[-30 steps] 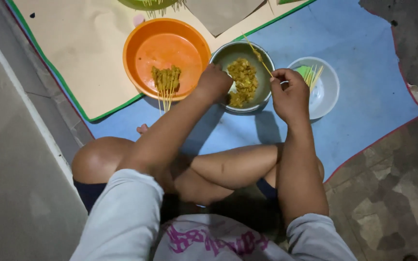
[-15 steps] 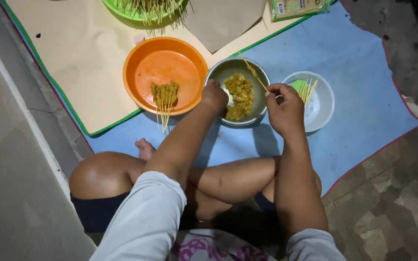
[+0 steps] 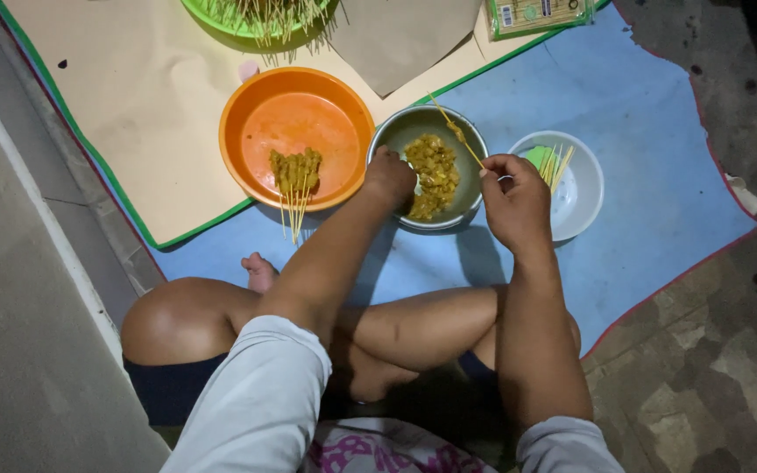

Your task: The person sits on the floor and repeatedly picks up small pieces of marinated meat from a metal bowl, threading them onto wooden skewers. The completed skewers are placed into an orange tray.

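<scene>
Right hand (image 3: 514, 200) is closed around a thin wooden skewer (image 3: 457, 133) that slants up over the metal bowl (image 3: 396, 131), a few yellow meat pieces already threaded near its tip. Left hand (image 3: 389, 175) dips into that bowl with fingers curled among the yellow meat chunks (image 3: 434, 175); whether it grips any cannot be told. Just right of the metal bowl sits a white bowl (image 3: 584, 188) with bare sticks; just left, an orange bowl (image 3: 260, 123) holds finished skewers (image 3: 295, 175). All rest on a blue mat (image 3: 641, 105).
</scene>
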